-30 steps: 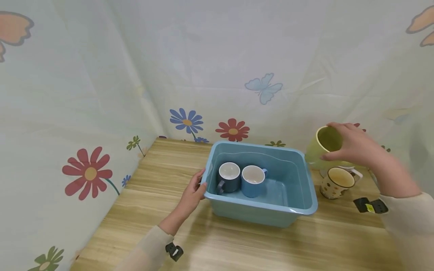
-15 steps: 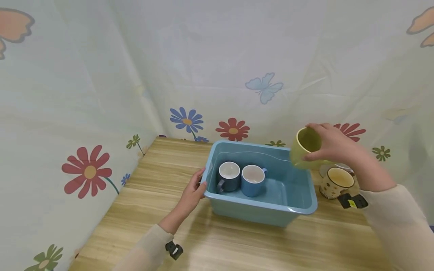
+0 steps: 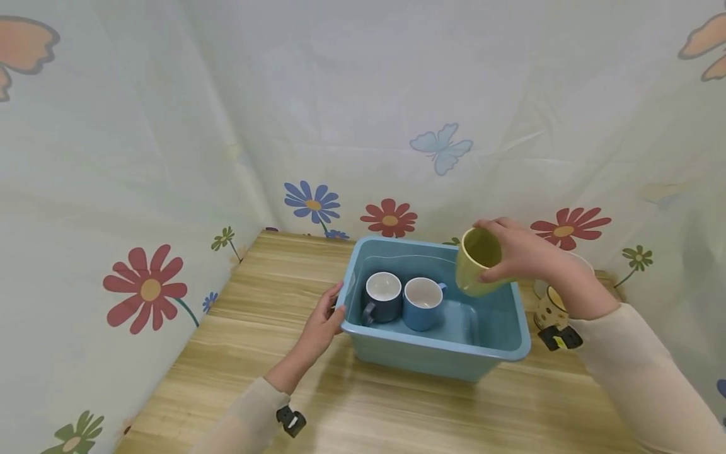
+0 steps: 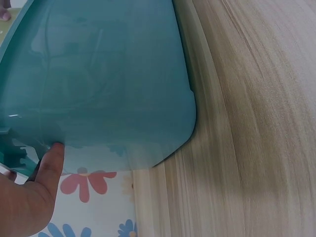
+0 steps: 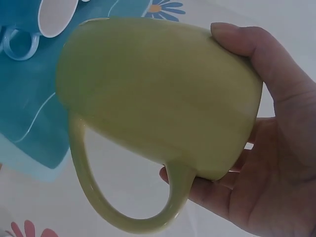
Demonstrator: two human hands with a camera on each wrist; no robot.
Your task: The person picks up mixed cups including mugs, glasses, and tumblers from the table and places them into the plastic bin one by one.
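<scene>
A yellow-green mug (image 3: 472, 277) hangs tilted over the right part of a blue plastic tub (image 3: 420, 353). My right hand (image 3: 518, 252) grips the mug near its rim, thumb on one side and fingers on the other. In the right wrist view the mug's handle (image 5: 133, 229) stays free of the palm. My left hand (image 3: 323, 321) holds the tub's left rim, its thumb against the outer wall in the left wrist view. Inside the tub, a dark blue mug (image 3: 382, 306) and a lighter blue mug (image 3: 421, 312) stand upright side by side.
Right of the tub, partly hidden by my right forearm, stands a cream mug with spots (image 3: 547, 312). Behind it is a whitish rounded item, mostly covered. A flower-printed curtain (image 3: 340, 94) borders the wooden table (image 3: 272, 277) at the back and left.
My right hand has carried the yellow-green mug leftward, from beside the tub to above its right part. The left hand keeps its place on the rim.
</scene>
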